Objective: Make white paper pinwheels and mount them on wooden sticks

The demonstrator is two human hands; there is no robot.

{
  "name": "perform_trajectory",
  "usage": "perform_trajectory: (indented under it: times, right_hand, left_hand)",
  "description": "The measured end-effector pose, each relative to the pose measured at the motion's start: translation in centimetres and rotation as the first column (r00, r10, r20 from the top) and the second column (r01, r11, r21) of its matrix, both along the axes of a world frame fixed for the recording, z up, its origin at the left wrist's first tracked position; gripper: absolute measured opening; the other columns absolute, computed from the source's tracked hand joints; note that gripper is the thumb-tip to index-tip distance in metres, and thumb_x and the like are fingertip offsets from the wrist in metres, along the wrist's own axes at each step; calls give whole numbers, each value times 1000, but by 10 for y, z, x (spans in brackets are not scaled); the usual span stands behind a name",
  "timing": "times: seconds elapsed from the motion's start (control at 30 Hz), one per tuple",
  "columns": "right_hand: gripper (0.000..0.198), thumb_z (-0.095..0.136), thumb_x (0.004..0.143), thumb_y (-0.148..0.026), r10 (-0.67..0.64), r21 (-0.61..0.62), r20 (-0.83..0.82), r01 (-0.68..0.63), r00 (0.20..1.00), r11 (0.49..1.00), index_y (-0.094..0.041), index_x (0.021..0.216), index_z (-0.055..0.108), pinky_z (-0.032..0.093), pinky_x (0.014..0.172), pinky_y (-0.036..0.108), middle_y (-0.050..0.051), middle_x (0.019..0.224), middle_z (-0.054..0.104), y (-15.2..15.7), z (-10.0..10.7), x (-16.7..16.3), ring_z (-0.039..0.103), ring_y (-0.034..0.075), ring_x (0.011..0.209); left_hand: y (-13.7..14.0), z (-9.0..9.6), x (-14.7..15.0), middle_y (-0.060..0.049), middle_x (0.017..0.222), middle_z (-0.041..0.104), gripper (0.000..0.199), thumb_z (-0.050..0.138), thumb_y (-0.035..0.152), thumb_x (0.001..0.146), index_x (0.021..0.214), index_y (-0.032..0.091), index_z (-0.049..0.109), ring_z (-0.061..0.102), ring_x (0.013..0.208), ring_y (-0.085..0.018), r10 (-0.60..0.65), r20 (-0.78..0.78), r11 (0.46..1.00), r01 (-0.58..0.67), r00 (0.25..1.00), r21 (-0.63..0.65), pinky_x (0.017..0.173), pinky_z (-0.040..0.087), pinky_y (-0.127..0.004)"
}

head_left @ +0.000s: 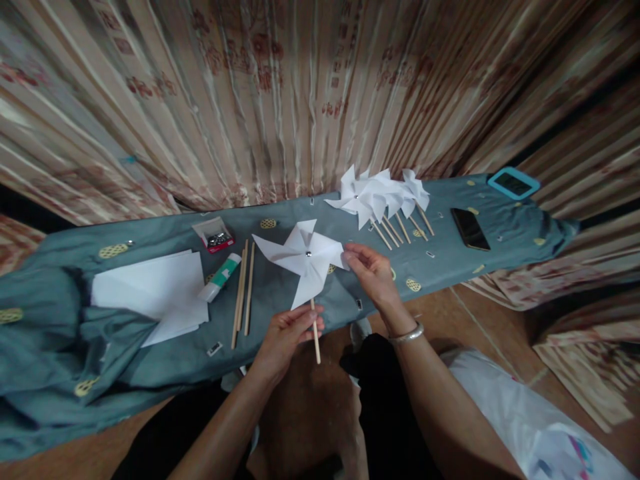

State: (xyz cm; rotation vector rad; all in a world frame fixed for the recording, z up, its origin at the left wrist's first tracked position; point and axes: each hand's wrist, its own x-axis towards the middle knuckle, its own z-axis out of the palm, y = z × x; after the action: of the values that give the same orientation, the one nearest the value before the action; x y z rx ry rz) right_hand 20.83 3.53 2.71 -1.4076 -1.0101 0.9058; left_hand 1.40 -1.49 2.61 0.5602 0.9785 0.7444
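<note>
I hold a white paper pinwheel (305,259) above the table's near edge. My left hand (286,335) grips its wooden stick (315,333) from below. My right hand (371,272), with a metal bangle on the wrist, pinches the tip of the pinwheel's right blade. A small metal pin sits at the pinwheel's centre.
The long table wears a teal cloth (60,347). On it lie white paper sheets (155,293), a glue stick (220,277), loose wooden sticks (243,293), a small box of pins (214,235), several finished pinwheels (380,197), a black phone (470,229) and a blue-framed device (513,182). Curtains hang behind.
</note>
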Motion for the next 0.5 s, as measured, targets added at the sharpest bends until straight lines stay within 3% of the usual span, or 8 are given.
perform_trajectory:
  times: [0.5]
  right_hand:
    - [32,74,61,-44,-16,-46,-63,13,998,999,-18,80,71,48,63,28,2,72,73,-1,4,-4,62,15,64]
  left_hand:
    - [-1,0,0,-4,65,69,48,89,45,47,81,13,77,63,62,-12,2,-4,1000,-2,1000,11,64,51,-23]
